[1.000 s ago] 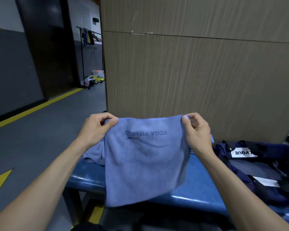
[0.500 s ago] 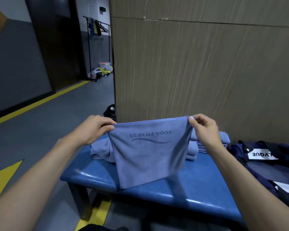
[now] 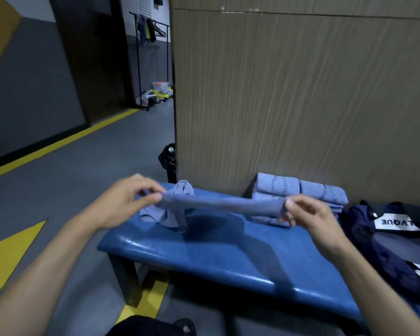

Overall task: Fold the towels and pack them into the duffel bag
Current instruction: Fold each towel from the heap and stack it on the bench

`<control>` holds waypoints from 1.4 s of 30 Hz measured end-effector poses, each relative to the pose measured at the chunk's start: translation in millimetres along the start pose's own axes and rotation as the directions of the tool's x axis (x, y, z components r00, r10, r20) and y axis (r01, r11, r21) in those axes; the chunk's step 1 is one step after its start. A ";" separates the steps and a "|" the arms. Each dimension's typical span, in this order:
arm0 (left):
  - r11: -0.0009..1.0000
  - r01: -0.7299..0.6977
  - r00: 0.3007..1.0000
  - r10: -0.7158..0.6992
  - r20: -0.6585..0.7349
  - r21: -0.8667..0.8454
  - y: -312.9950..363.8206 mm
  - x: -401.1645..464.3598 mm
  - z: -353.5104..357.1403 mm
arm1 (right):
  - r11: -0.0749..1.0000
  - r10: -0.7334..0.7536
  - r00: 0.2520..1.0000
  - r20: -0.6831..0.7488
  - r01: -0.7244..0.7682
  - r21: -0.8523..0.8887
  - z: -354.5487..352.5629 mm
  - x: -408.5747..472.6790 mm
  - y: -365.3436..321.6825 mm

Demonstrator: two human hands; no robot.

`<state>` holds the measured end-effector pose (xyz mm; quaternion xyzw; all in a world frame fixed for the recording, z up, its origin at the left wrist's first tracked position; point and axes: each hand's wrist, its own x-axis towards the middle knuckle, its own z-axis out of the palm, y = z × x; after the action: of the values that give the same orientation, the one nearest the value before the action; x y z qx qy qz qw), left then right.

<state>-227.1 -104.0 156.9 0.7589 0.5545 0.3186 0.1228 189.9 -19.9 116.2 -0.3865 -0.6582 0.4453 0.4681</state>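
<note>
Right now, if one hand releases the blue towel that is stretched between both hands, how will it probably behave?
The towel is probably floppy: it sags slightly between the left hand and right hand. It seems light, since fingertip pinches hold it. Released, it would likely drape onto the bench.

On the bench (image 3: 228,253), a crumpled towel (image 3: 165,209) sits at the far left corner, a folded stack (image 3: 298,192) against the wall along the back edge, and the duffel bag (image 3: 386,238) at the right end.
</note>
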 end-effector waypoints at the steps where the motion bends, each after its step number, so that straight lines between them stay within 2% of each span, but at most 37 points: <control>1: 0.997 0.056 0.994 -0.050 0.101 -0.053 -8.5 -14.5 11.1 | 0.998 0.044 0.997 0.068 -0.040 -0.054 -1.9 -15.3 12.6; 4: 0.985 0.153 0.930 -0.115 0.350 -0.083 -31.2 -49.7 49.7 | 0.971 0.205 0.956 0.210 -0.173 -0.163 -2.8 -52.9 49.1; 7: 0.976 0.194 0.896 -0.134 0.423 -0.103 -45.0 -70.0 79.2 | 0.942 0.322 0.906 0.275 -0.278 -0.188 -0.1 -71.1 79.2; 15: 0.915 0.326 0.893 -0.216 0.395 -0.237 -68.6 -65.2 107.8 | 0.937 0.344 0.912 0.222 -0.317 -0.148 21.2 -52.7 117.9; 19: 0.911 0.351 0.915 -0.285 0.285 -0.215 -80.5 -41.1 124.1 | 0.925 0.366 0.927 0.077 -0.354 -0.141 42.8 -28.8 133.3; 22: 0.888 0.394 0.912 -0.344 0.224 -0.238 -91.5 -11.3 136.0 | 0.905 0.352 0.936 -0.018 -0.345 -0.247 56.2 -6.1 139.8; 29: 0.883 0.463 0.879 -0.445 0.172 -0.082 -106.8 34.1 171.2 | 0.802 0.468 0.879 -0.089 -0.464 -0.375 60.5 35.4 148.0; 31: 0.883 0.468 0.877 -0.458 0.148 -0.036 -108.5 34.8 180.7 | 0.771 0.418 0.906 -0.069 -0.394 -0.500 58.3 42.7 145.7; 33: 0.887 0.462 0.882 -0.456 0.117 -0.026 -112.0 30.8 189.4 | 0.672 0.352 0.933 0.069 -0.201 -0.713 58.2 47.0 143.0; 35: 0.890 0.455 0.888 -0.452 0.085 -0.015 -115.4 25.8 195.5 | 0.577 0.310 0.931 0.194 -0.023 -0.816 61.8 46.7 140.6; 39: 0.904 0.428 0.903 -0.427 0.052 0.000 -115.7 22.5 198.9 | 0.468 0.121 0.917 0.381 0.286 -0.836 65.3 49.1 142.1; 42: 0.909 0.417 0.908 -0.417 0.051 -0.001 -117.2 21.6 198.4 | 0.428 0.028 0.927 0.373 0.326 -0.843 64.5 47.6 147.1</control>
<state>-189.7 -9.4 -51.0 0.6300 0.6986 0.2692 0.2063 129.0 54.5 -21.0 -0.4328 -0.8933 0.0447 0.1132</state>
